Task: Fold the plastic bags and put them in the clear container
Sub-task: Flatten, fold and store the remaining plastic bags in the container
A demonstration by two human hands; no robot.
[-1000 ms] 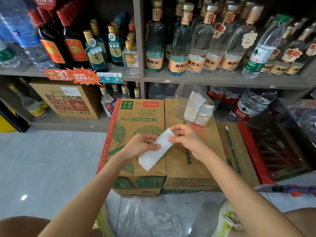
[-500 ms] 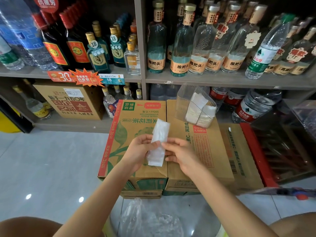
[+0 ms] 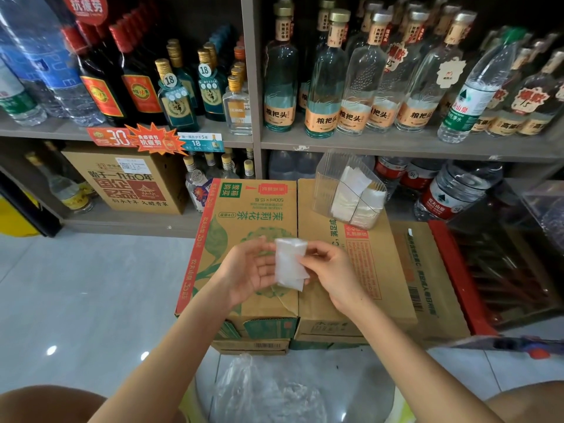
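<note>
Shop shelving (image 3: 396,145) crowded with glass bottles stands behind two cardboard cartons (image 3: 213,254) that serve as my worktop. I hold the folded bag (image 3: 290,264) just above them, near their middle seam. My right hand (image 3: 329,267) pinches its right edge, thumb in front, while my left hand (image 3: 250,270) lies loose-fingered behind its left side, so the hands are close together with the packet between them.

The film is thin, milky and slick, pressed into a small upright rectangle with soft, uneven lower corners. Film like this tends to spring back — if my pinch slackens, the layers may fan open or slide out.

The clear container (image 3: 329,178) sits on the right carton's far end, rigid and ribbed, with white folded packets (image 3: 348,196) already inside — a crowded slot could snag a corner and undo the fold. Crumpled loose bags (image 3: 259,392) lie low by my knees.
</note>
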